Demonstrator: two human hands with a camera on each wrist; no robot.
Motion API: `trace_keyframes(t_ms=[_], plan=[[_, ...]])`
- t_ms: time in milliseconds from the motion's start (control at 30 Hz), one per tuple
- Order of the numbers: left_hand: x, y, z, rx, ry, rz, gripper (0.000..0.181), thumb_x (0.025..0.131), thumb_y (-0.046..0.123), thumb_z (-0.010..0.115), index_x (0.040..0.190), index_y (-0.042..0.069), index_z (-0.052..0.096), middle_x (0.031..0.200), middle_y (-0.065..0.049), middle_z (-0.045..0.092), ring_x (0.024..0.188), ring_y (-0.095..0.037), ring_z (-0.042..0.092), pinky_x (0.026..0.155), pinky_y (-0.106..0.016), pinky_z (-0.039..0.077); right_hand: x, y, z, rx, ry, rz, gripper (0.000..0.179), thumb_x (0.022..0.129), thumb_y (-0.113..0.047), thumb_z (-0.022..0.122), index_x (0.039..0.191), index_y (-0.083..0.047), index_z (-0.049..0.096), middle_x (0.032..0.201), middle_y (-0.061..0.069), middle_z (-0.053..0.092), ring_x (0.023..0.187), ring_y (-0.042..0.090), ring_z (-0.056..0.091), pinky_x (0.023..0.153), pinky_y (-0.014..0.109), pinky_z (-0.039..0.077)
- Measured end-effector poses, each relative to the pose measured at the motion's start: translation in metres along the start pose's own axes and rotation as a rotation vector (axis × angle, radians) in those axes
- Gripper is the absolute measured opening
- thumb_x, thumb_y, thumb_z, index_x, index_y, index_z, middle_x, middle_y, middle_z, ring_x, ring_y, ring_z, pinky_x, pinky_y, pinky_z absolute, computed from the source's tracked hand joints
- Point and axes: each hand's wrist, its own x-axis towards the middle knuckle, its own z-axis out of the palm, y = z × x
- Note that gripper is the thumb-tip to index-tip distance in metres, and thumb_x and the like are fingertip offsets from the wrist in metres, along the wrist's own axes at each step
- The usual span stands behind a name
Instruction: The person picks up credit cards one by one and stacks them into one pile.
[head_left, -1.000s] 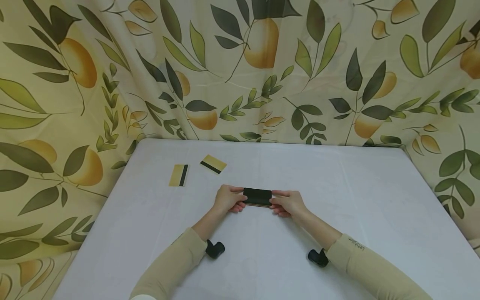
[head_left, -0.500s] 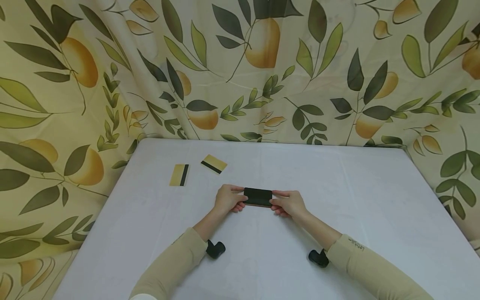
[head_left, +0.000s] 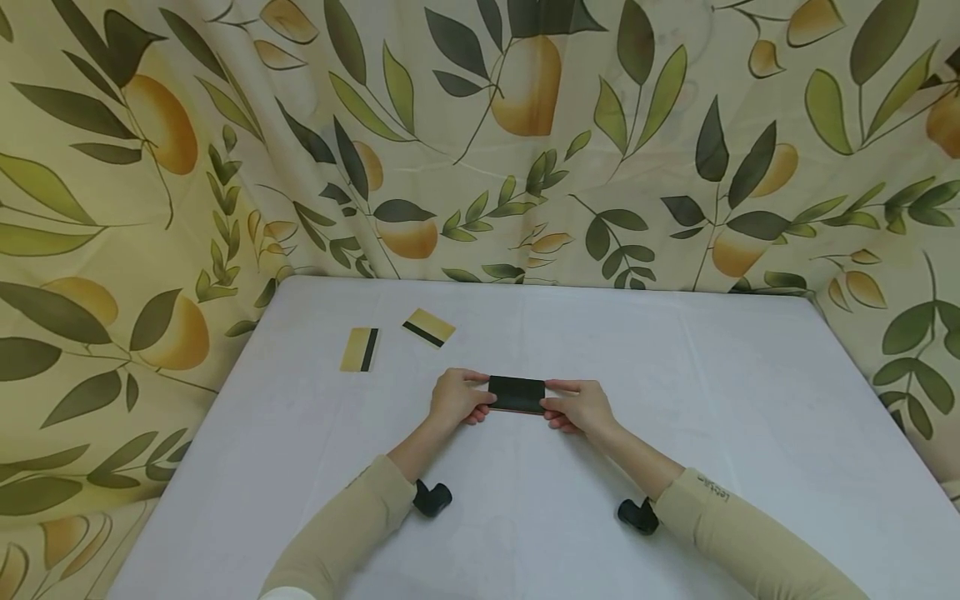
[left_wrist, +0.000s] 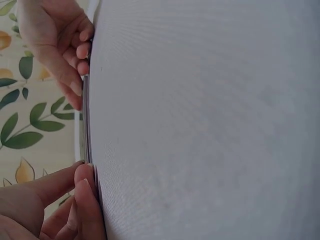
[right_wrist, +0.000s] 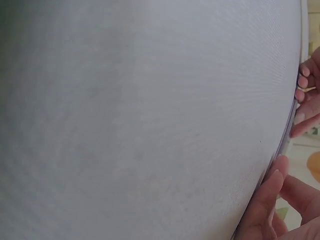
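A flat black rectangular object [head_left: 517, 394] lies level between my two hands near the middle of the white table. A thin reddish line shows along its near edge, and from the side in the left wrist view the object [left_wrist: 86, 125] looks thin and layered. My left hand [head_left: 452, 397] pinches its left end, with the thumb at the near side and the index finger at the far corner. At the right end, my right hand [head_left: 585, 405] pinches it the same way. The fingers hide both ends. What exactly the object is cannot be told.
Two gold cards with a dark stripe lie farther back on the left: one card [head_left: 354, 350] nearly upright in view, the other card [head_left: 430, 327] turned at an angle. The white table [head_left: 712, 375] ends at a patterned curtain [head_left: 480, 183] behind and on both sides.
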Motion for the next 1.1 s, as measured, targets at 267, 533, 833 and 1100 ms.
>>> trace_keyframes(t_ms=[267, 533, 833, 1100], plan=[[0.005, -0.005, -0.002, -0.040, 0.000, -0.007, 0.037, 0.073, 0.005, 0.074, 0.109, 0.001, 0.064, 0.049, -0.004, 0.059, 0.037, -0.009, 0.054, 0.036, -0.020, 0.046, -0.002, -0.004, -0.001, -0.009, 0.018, -0.018, 0.043, 0.083, -0.008, 0.064, 0.123, 0.000, 0.054, 0.059, 0.004, 0.064, 0.044, 0.007, 0.057, 0.040, 0.017, 0.044], [0.017, 0.009, -0.033, -0.121, -0.057, -0.096, 0.033, 0.078, 0.011, 0.071, 0.107, -0.001, 0.062, 0.059, -0.007, 0.063, 0.041, -0.011, 0.055, 0.037, -0.019, 0.045, -0.002, -0.022, -0.004, 0.012, 0.047, -0.033, 0.036, 0.085, -0.012, 0.062, 0.118, 0.003, 0.057, 0.067, 0.004, 0.066, 0.049, 0.009, 0.058, 0.048, 0.020, 0.050], [0.042, 0.018, -0.084, -0.051, 0.004, -0.054, 0.029, 0.085, 0.021, 0.065, 0.108, 0.003, 0.064, 0.081, -0.014, 0.068, 0.053, -0.015, 0.062, 0.054, -0.025, 0.054, 0.009, -0.050, 0.009, 0.171, -0.022, 0.000, 0.039, 0.091, -0.012, 0.055, 0.127, 0.002, 0.049, 0.094, 0.014, 0.067, 0.061, 0.010, 0.064, 0.056, 0.019, 0.053], [0.064, 0.014, -0.113, -0.065, 0.106, -0.019, 0.030, 0.086, 0.023, 0.062, 0.107, 0.002, 0.065, 0.089, -0.018, 0.067, 0.066, -0.021, 0.064, 0.062, -0.029, 0.054, 0.023, -0.060, 0.038, 0.369, -0.074, 0.024, 0.042, 0.093, -0.010, 0.049, 0.133, 0.003, 0.042, 0.127, 0.025, 0.050, 0.093, 0.019, 0.063, 0.078, 0.025, 0.053]])
